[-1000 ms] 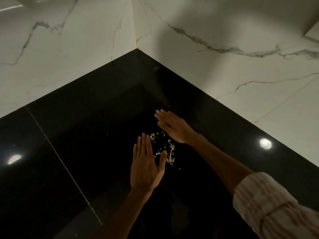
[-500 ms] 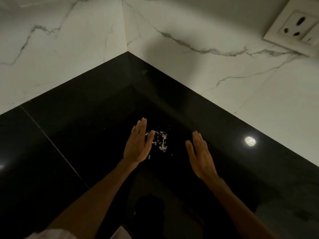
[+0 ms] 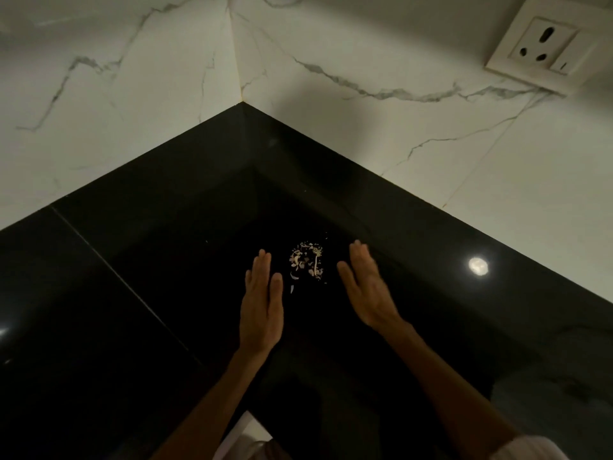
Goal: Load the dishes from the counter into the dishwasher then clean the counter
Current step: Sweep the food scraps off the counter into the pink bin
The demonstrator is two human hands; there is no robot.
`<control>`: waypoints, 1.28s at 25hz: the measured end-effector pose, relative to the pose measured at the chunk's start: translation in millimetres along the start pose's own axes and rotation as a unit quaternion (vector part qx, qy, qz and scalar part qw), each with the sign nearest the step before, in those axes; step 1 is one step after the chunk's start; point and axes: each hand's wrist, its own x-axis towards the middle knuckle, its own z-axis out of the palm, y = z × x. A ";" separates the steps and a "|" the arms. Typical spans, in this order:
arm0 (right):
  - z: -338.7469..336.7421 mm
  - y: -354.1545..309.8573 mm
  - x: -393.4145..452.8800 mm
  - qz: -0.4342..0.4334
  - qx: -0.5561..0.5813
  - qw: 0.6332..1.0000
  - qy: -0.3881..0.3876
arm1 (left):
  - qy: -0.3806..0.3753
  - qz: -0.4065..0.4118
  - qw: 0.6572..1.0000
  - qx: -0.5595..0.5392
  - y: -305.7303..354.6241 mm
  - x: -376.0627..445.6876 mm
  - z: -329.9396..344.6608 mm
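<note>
A small pile of pale food scraps (image 3: 306, 262) lies on the glossy black counter (image 3: 149, 277), near its inner corner. My left hand (image 3: 262, 305) lies flat just left of the pile, fingers straight and together. To the right of the scraps is my right hand (image 3: 366, 288), also flat with straight fingers, angled toward the corner. Neither hand holds anything. The scraps sit in the gap between the two hands.
White marble walls (image 3: 365, 94) meet at the corner behind the counter. A wall socket (image 3: 544, 44) sits at the upper right. A seam (image 3: 109, 260) runs across the counter on the left. The counter's front edge (image 3: 247, 423) shows at the bottom.
My right hand has swung from behind the scraps round to their right side. The scraps now lie in a tighter pile between both hands. The view has shifted, bringing the socket in.
</note>
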 end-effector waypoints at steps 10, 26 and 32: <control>15.0 -27.6 75.3 -0.100 -0.153 0.976 -0.117 | -0.132 0.035 0.974 0.180 7.3 70.2 22.4; 8.1 -19.8 57.4 -0.049 0.073 0.994 -0.064 | 0.075 -0.029 0.963 -0.259 4.2 -69.3 12.8; 20.4 -32.3 57.8 -0.228 -0.069 0.962 -0.138 | 0.131 -0.027 0.970 -0.205 2.9 -129.5 36.2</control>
